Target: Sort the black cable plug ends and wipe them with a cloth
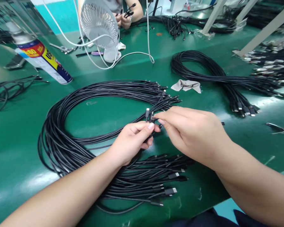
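Observation:
My left hand [134, 135] is closed on black cable ends, thumb pressed over the fingers. Two small black cable connectors stick up from this grip, one of them a connector with a silver tip [147, 113]. My right hand [191, 132] pinches at the other connector, just right of the left thumb; its fingertips partly hide what they hold. Beneath both hands lies a big looped bundle of black cables [59, 126] on the green table. Its plug ends point right, some above my hands and others below, among them a silver-tipped plug [170, 191].
A spray can [47, 60] stands at the left beside a coiled cable [4, 91]. At the back are a white fan [99, 23] and another person's hands [125, 20] holding cables. Another cable bundle [203, 66], a cloth scrap [186, 85] and tweezers [278, 128] lie right.

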Tool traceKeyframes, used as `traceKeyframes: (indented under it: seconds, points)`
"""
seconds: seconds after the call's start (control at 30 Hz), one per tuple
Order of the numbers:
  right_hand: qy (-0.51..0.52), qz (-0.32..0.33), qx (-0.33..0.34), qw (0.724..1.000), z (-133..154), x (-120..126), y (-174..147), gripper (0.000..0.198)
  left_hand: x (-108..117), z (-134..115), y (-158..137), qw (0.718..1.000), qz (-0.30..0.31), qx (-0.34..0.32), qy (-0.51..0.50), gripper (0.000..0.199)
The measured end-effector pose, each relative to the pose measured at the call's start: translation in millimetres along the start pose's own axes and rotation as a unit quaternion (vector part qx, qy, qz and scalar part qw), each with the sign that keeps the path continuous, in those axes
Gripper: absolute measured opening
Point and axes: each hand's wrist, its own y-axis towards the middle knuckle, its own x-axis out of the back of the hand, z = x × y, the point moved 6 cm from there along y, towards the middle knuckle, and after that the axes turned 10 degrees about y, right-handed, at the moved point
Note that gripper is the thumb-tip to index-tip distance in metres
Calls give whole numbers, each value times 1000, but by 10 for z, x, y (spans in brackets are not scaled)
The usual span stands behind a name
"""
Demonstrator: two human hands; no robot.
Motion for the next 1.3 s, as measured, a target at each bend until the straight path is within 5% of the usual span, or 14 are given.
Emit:
traceKeyframes:
  seconds: [0.77, 1.1, 1.3]
  points:
    - [-46, -7, 17, 999, 59, -41, -4, 26, -7, -13, 6, 1000, -15, -5, -11, 35]
    - [186, 44, -90, 977, -190, -65, 35, 21, 5, 4, 2, 1000, -3, 5, -6, 37]
    - [265, 56, -71, 960, -268, -50, 97, 19, 1, -18, 13, 998, -1, 12, -65, 35]
